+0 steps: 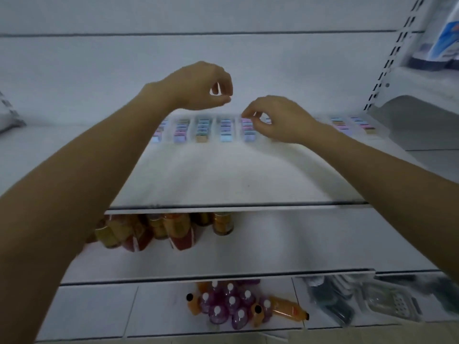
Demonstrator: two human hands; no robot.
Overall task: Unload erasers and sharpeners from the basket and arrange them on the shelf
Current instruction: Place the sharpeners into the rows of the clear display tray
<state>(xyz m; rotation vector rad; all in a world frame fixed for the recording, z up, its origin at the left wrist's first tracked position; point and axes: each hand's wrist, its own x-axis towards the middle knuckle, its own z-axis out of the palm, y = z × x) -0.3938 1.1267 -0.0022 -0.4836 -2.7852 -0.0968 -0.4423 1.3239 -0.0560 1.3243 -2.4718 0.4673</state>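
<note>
Several columns of small pastel erasers and sharpeners (202, 130) stand in a row at the back of the white upper shelf (223, 175). More columns (357, 125) continue to the right. My right hand (275, 119) reaches to the far end of one column (248, 131), and its thumb and forefinger pinch the pink piece there. My left hand (201, 86) hovers above the row with fingers curled toward the thumb, and nothing shows in it. No basket is in view.
A lower shelf (273, 247) carries amber and red bottles (173, 232) at its left. Below it, purple and orange bottles (231, 306) lie grouped, with clear plastic containers (387, 301) to the right. A slotted upright (390, 60) and another shelf with packages (444, 40) stand at the upper right.
</note>
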